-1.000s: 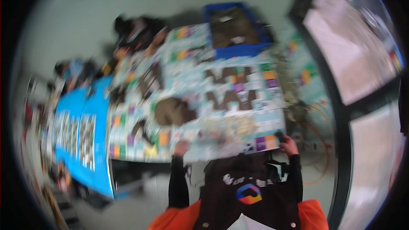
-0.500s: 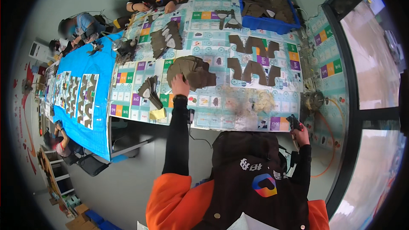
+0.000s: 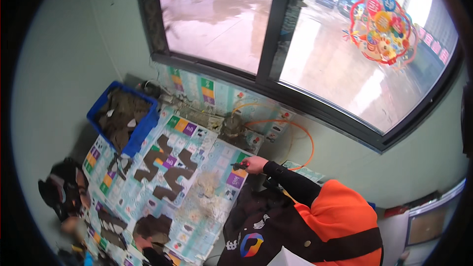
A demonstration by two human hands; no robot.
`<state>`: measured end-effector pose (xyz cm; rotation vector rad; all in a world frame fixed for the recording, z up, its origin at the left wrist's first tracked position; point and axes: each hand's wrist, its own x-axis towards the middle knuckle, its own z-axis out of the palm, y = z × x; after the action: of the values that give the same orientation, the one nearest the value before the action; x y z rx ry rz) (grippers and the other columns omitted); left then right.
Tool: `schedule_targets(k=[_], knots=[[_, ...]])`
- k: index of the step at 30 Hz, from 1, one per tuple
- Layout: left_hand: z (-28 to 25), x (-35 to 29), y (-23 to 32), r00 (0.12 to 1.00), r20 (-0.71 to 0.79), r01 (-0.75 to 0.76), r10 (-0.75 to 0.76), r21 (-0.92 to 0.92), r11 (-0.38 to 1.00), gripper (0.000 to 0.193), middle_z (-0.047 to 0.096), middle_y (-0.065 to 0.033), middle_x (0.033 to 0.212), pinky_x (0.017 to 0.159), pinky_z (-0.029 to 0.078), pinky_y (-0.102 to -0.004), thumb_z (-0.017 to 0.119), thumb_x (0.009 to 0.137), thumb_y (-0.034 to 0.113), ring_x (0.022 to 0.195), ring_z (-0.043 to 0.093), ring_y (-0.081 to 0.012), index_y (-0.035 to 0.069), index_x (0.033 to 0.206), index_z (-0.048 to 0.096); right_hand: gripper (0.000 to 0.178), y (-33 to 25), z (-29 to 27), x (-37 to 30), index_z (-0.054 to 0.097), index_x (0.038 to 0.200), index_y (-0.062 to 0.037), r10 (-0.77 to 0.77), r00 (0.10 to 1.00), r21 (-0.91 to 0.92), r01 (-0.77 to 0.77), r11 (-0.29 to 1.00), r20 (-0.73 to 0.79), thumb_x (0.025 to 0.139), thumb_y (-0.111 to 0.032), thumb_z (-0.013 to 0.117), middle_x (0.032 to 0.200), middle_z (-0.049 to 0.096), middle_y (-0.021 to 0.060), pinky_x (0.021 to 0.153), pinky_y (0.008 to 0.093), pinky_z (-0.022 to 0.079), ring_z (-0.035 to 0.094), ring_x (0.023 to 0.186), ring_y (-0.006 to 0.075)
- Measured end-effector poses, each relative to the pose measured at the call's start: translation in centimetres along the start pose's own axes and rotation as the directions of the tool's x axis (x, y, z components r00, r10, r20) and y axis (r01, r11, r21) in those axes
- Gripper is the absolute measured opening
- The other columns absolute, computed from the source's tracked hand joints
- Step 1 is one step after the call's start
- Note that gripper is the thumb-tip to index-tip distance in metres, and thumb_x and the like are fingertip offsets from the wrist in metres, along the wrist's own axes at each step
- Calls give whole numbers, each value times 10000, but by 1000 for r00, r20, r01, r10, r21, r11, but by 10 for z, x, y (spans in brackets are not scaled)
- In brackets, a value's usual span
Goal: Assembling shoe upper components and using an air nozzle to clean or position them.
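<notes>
My left hand (image 3: 142,242) is at the near edge of a stack of flat brown cut pieces (image 3: 156,226). Its fingers close on the edge of a piece, though they look small and partly blurred. In my right hand (image 3: 255,164) is a small dark spray gun with a red part (image 3: 240,166), its front end over the table's near right edge. Between the hands lie curved brown pieces (image 3: 173,177) spread in rows on the patterned tabletop (image 3: 189,234).
A blue crate (image 3: 154,116) full of brown pieces stands at the far corner. Brown pieces with white strips (image 3: 112,224) lie at the left near another person (image 3: 64,189). An orange hose (image 3: 310,140) loops below the window frame (image 3: 266,76). Pale residue (image 3: 207,184) covers part of the table.
The view has swung right, bringing the window into sight and the table to the lower left. My left hand stays at the stack; my right hand still holds the spray gun by the table edge.
</notes>
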<state>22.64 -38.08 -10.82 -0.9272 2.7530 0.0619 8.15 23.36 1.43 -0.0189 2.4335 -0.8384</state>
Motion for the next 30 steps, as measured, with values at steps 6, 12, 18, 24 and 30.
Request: schedule_targets(k=[6,12,18,24,30], knots=[[-63,-62,21,987,160,-16,2,86,996,507,579,-168,889,760,428,-411,724,551,313,841,547,-336,37,948,571,367,17,9,29,555,1002,-80,-82,994,-79,87,993,66,656,-189,500,770,599,139,603,366,455,588,652,256],[-130,-134,117,973,20,-223,231,-186,957,251,583,-179,745,592,433,-421,500,783,264,705,563,-342,24,767,569,276,34,-7,58,554,909,-51,-85,995,-45,87,995,50,658,-166,544,654,577,111,550,332,451,577,594,197],[-83,-164,222,992,72,-54,106,-517,854,274,599,-155,716,614,443,-360,584,730,293,701,583,-304,19,751,587,377,53,8,94,512,1000,-16,-18,975,212,-30,977,222,648,-149,533,645,551,106,513,308,438,550,516,184],[-53,-166,326,991,80,116,-111,-924,366,193,614,-65,735,515,458,-243,615,763,176,638,579,-118,4,842,575,374,59,5,103,493,1000,-18,-6,954,220,-63,974,299,663,-173,537,707,560,141,568,335,444,565,587,256],[33,-148,353,951,285,293,-118,-954,56,204,582,-76,757,451,488,-240,577,787,116,608,564,-125,7,951,521,315,73,7,119,489,952,-37,-102,958,146,65,987,267,687,-198,548,708,552,147,573,336,445,568,612,258]])
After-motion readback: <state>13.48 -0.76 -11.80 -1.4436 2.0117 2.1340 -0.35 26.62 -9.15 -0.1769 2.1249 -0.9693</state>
